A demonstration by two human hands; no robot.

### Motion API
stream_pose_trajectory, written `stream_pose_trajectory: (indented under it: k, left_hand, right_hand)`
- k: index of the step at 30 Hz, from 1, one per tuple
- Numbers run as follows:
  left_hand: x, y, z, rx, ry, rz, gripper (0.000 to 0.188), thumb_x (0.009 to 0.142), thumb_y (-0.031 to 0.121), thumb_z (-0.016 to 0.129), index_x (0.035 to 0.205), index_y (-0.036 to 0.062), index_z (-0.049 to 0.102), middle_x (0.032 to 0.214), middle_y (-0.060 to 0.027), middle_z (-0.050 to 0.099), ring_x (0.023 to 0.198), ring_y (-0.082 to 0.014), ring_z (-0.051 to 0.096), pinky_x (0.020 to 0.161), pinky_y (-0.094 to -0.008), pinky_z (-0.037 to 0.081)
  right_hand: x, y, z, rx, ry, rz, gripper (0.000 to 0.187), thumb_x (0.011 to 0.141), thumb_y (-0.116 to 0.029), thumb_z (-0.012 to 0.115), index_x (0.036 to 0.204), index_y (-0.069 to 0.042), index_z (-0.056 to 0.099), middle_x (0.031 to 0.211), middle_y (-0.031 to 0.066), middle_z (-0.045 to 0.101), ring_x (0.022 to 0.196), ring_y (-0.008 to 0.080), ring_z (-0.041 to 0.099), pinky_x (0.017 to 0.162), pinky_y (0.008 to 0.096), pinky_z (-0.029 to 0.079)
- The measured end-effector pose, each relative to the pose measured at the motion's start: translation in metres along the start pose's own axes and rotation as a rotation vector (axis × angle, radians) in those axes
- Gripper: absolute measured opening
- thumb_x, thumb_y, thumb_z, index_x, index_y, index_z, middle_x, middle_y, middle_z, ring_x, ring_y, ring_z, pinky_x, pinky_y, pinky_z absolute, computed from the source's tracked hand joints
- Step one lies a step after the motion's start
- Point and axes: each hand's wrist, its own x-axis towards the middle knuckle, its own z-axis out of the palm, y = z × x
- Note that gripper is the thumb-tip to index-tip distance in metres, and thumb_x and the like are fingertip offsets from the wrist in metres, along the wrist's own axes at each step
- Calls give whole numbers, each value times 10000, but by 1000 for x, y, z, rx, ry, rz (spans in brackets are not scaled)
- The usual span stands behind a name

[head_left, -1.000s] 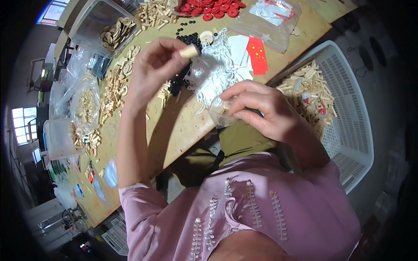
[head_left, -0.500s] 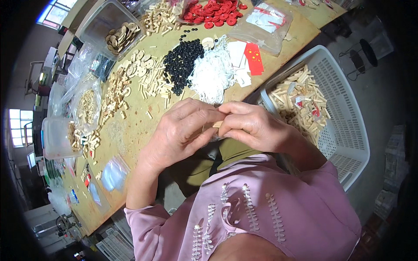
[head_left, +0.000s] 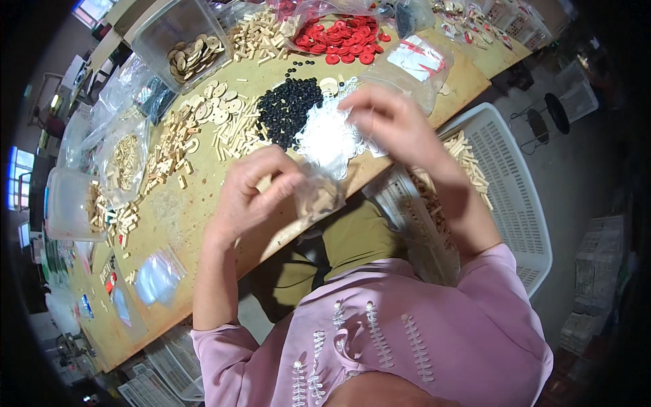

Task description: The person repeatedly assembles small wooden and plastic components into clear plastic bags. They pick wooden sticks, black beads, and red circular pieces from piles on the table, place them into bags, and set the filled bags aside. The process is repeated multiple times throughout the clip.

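My left hand [head_left: 254, 193] pinches the edge of a small clear plastic bag [head_left: 319, 198] between thumb and fingers, over the table's front edge. Light wooden pieces show dimly through the bag. Up and to the right, my right hand [head_left: 390, 122] is over the pile of white cord loops [head_left: 325, 139]. Its fingers are bent and smeared by motion, so whether they grip anything is unclear. Left of the loops lies a heap of small black rings [head_left: 288, 105], with thin wooden sticks [head_left: 237, 132] beside it.
Red discs [head_left: 342, 37] lie at the back. Wooden discs [head_left: 217, 102] and wooden blocks [head_left: 169, 149] spread leftward. A clear tub [head_left: 180, 34] holds more discs. Flat plastic bags [head_left: 159, 277] lie front left. A white basket [head_left: 519, 197] with wooden sticks stands right.
My hands have parted. The left moved slightly leftward with the bag, which now shows plainly; the right lifted away toward the white loops, covering the red flag card and white cards.
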Motion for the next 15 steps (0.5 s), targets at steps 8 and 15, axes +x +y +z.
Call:
stream_pose_trajectory:
  k: [8, 15]
  left_hand:
    - [-25, -37, -8, -309, 275, -134, 180, 972, 150, 702, 873, 10, 649, 807, -16, 638, 753, -102, 574, 687, -258, 466]
    - [-23, -19, -14, -118, 295, -55, 122, 922, 84, 720, 862, -7, 663, 774, -49, 642, 707, -141, 594, 656, -275, 477]
  right_hand:
    - [109, 97, -65, -1080, 124, -8, 459, 927, -290, 713, 1339, -127, 593, 1248, 235, 583, 1089, 425, 647, 910, 498, 546]
    - [129, 125, -64, -1240, 66, 10, 330, 951, -329, 684, 1221, -139, 666, 1155, 204, 621, 1000, 428, 675, 829, 511, 571]
